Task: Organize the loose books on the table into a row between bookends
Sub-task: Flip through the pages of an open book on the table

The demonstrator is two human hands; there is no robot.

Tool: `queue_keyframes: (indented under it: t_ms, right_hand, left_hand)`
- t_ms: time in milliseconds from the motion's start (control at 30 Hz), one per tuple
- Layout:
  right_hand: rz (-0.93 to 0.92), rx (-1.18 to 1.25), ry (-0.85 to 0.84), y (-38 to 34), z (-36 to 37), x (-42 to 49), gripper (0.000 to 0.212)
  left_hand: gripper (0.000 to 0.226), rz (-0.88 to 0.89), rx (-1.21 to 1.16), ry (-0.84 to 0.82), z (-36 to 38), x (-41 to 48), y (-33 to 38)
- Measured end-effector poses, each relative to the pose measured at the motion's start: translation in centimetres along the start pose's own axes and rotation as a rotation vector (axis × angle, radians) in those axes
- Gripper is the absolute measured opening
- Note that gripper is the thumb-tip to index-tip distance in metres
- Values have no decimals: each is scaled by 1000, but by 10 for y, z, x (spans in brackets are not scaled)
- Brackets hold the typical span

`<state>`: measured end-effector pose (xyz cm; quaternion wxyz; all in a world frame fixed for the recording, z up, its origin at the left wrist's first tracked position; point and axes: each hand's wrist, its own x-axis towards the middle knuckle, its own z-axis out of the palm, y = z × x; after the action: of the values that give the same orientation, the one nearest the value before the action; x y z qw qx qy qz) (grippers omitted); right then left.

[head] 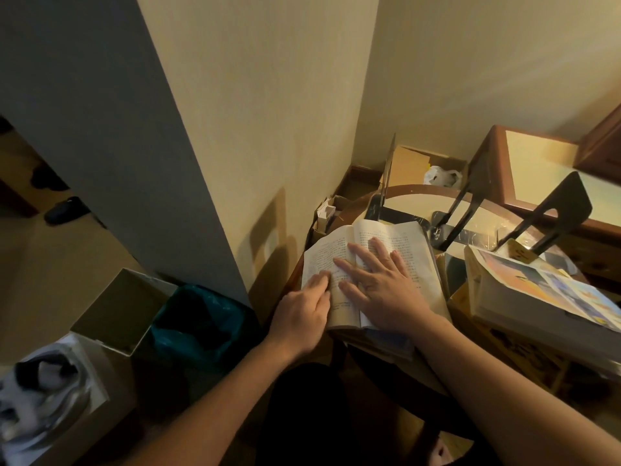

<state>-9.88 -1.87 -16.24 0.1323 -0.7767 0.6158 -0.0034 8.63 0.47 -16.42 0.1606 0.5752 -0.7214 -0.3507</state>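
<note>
Three bookends [551, 213], several books [369, 264].

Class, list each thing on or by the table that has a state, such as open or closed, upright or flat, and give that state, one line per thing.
Open book: open, lying flat, pages up.
Left hand: resting on the left page, fingers curled.
Right hand: flat, fingers spread across the pages.
Bookends: upright, no books between them.
Colourful book: closed, lying tilted on a pile.
Bin: open, lined with a bag.
</note>
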Motion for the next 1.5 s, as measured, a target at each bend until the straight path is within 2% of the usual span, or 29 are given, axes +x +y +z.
queue_keyframes:
  t_ms: [167,400,500,633,833,933,1000,1067,1167,1300,1400,1500]
  right_hand:
    - [4,-8,3,0,1,0,58]
    - [-6,8,22,2,2,1,56]
    - [-2,8,14,3,2,1,56]
    - [-2,13,-4,1,-1,-1,57]
    - [12,17,-20,-1,-4,-2,57]
    - [25,23,-17,-2,-3,-3,58]
    - [25,30,-16,-2,-3,-4,57]
    - [21,42,-22,-2,-4,-4,57]
    - [16,43,-33,-1,-6,-5,57]
    - [15,52,-33,-1,-5,-6,57]
    - [9,40,-35,-4,-5,-9,58]
    - [-6,19,-57,-9,-7,-14,61]
  left_hand:
    - [49,-36,-127,-1,-2,-14,-1]
    - [51,-162,-46,-21,0,60,3]
    - [52,-138,-86,-17,4,60,-1]
    - [55,-107,-277,18,18,28,-17]
    - [55,-340,-756,-19,12,13,-34]
    - [82,-380,-896,-61,8,16,-41]
    - [102,-371,-885,-31,3,16,-44]
    - [111,-341,-834,39,-5,17,-47]
    - [93,-269,-848,81,-23,22,-48]
    - [67,-259,-908,50,-40,23,-36]
    - [66,-273,-926,10,-44,20,-32]
    - [67,-253,-846,16,-46,17,-35]
